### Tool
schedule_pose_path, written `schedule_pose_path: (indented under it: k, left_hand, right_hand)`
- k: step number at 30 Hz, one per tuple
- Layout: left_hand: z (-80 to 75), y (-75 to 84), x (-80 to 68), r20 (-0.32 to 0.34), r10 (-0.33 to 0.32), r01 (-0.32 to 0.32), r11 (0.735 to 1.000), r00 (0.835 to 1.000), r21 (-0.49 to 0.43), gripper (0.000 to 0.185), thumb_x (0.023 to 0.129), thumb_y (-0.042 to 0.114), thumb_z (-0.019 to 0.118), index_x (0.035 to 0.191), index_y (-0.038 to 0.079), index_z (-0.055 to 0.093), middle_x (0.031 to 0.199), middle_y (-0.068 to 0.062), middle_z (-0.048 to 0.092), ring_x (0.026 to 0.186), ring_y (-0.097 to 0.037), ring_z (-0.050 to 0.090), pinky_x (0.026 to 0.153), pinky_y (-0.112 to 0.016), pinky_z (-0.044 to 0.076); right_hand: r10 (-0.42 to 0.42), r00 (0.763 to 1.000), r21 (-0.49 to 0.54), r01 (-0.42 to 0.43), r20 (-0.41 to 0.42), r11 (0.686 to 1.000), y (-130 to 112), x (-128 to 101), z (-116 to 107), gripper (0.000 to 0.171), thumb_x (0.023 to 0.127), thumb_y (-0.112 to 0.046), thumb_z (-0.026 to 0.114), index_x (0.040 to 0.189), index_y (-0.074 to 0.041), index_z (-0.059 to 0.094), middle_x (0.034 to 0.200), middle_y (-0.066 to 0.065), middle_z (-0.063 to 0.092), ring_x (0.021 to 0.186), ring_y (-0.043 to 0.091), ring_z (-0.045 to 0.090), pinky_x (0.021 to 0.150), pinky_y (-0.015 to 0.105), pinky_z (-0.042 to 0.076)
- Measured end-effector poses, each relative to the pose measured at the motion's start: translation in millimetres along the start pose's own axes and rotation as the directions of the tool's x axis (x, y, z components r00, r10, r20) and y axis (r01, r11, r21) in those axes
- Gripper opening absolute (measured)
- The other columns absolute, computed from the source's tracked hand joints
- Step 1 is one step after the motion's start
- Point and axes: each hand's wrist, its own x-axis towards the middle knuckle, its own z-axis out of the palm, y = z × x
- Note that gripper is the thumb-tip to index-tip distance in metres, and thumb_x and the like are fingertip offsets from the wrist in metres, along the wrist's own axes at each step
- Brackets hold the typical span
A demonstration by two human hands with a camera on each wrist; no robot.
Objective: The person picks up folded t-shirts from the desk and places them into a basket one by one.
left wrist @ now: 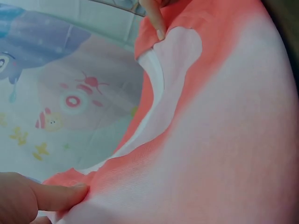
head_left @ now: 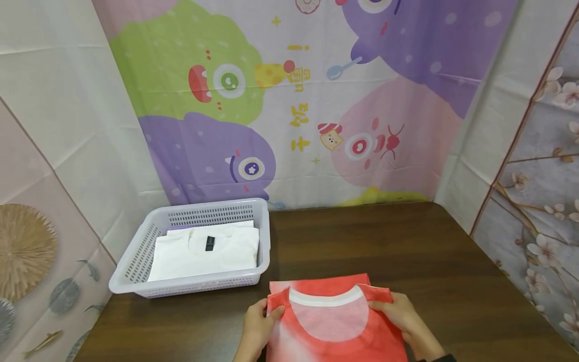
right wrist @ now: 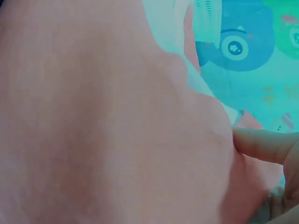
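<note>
A folded red and pink T-shirt (head_left: 332,322) with a white collar lies on the dark wooden table (head_left: 407,251) at its near edge. My left hand (head_left: 258,322) pinches the shirt's left shoulder edge, thumb on top. My right hand (head_left: 402,314) grips the right shoulder edge the same way. In the left wrist view the shirt (left wrist: 224,140) fills the frame, with my left thumb (left wrist: 51,196) on its edge and a right fingertip (left wrist: 156,21) at the far side. The right wrist view shows the pink cloth (right wrist: 107,121) close up and one finger (right wrist: 264,144) against it.
A white slotted plastic basket (head_left: 135,261) stands at the table's left rear, holding a folded white garment (head_left: 203,254) with a dark label. Cartoon-printed cloth walls close in the back and sides. Bare table top stretches to the right of the shirt.
</note>
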Motion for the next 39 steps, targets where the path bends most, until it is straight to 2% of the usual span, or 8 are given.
schedule_pose_path:
  k: [8, 16, 22, 30, 39]
  left_hand:
    - [-7.5, 7.3, -8.2, -0.047, 0.006, -0.006, 1.0, 0.999, -0.005, 0.024, 0.085, 0.012, 0.071, 0.101, -0.006, 0.067, 0.088, -0.018, 0.073, 0.074, -0.015, 0.058, 0.063, -0.025, 0.047]
    - [-18.8, 14.7, -16.6, -0.109, 0.065, -0.063, 0.998, 0.992, 0.018, 0.025, 0.085, 0.016, 0.072, 0.099, -0.004, 0.068, 0.084, -0.015, 0.072, 0.068, -0.008, 0.054, 0.06, -0.02, 0.045]
    - [-24.1, 17.0, -21.4, -0.12, 0.052, -0.052, 0.999, 0.991, 0.006, 0.025, 0.085, 0.014, 0.071, 0.103, -0.004, 0.068, 0.088, -0.016, 0.074, 0.07, -0.008, 0.057, 0.061, -0.019, 0.047]
    - [-29.4, 21.4, -27.5, -0.15, 0.026, -0.03, 0.999, 0.988, -0.021, 0.019, 0.085, 0.012, 0.071, 0.097, -0.001, 0.067, 0.075, -0.009, 0.066, 0.063, -0.001, 0.045, 0.057, -0.018, 0.038]
    - [-35.3, 25.4, -31.7, -0.174, 0.035, -0.049, 0.996, 0.984, -0.079, 0.016, 0.085, 0.01, 0.07, 0.097, -0.001, 0.068, 0.075, -0.011, 0.068, 0.06, 0.003, 0.045, 0.057, -0.017, 0.04]
  right_hand:
    - [-0.048, 0.999, 0.001, 0.048, -0.024, 0.999, -11, -15, -3, 0.036, 0.083, -0.016, 0.07, 0.109, 0.008, 0.064, 0.078, 0.001, 0.067, 0.069, 0.013, 0.059, 0.064, 0.029, 0.049]
    - [-0.083, 0.996, 0.028, 0.084, -0.024, 0.996, -21, -25, -5, 0.034, 0.082, -0.014, 0.071, 0.107, 0.009, 0.065, 0.074, -0.002, 0.067, 0.068, 0.011, 0.059, 0.063, 0.027, 0.049]
    - [-0.105, 0.994, 0.028, 0.106, -0.022, 0.994, -24, -30, -5, 0.031, 0.083, -0.014, 0.071, 0.105, 0.007, 0.066, 0.073, -0.004, 0.065, 0.067, 0.009, 0.056, 0.062, 0.025, 0.047]
    - [-0.11, 0.993, 0.038, 0.111, -0.032, 0.993, -29, -39, -5, 0.024, 0.081, -0.011, 0.072, 0.097, 0.005, 0.067, 0.067, -0.006, 0.059, 0.064, 0.009, 0.054, 0.061, 0.024, 0.046]
    - [-0.147, 0.988, 0.057, 0.149, -0.049, 0.987, -34, -45, -4, 0.023, 0.079, -0.009, 0.073, 0.095, 0.006, 0.067, 0.065, -0.01, 0.056, 0.064, 0.006, 0.049, 0.06, 0.023, 0.042]
